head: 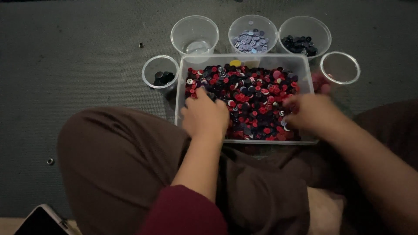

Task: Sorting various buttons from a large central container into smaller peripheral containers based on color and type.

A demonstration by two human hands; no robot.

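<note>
A clear rectangular tub [300, 61] on the dark mat is full of red, dark blue and white buttons [257, 93]. My left hand [204, 114] rests in the tub's left part, fingers curled down among the buttons. At the tub's right side my right hand [310, 114] reaches in, blurred, its fingers pinched low over the buttons. Whether either hand has a button between its fingers is hidden. Several clear cups ring the tub.
Behind the tub stand an empty cup [194, 35], a cup of pale blue buttons [252, 34] and a cup of dark buttons [304, 37]. A small cup with dark buttons [160, 72] sits left, another cup [340, 67] right. My brown-trousered knees [117, 156] are in front. A phone [41, 222] lies bottom left.
</note>
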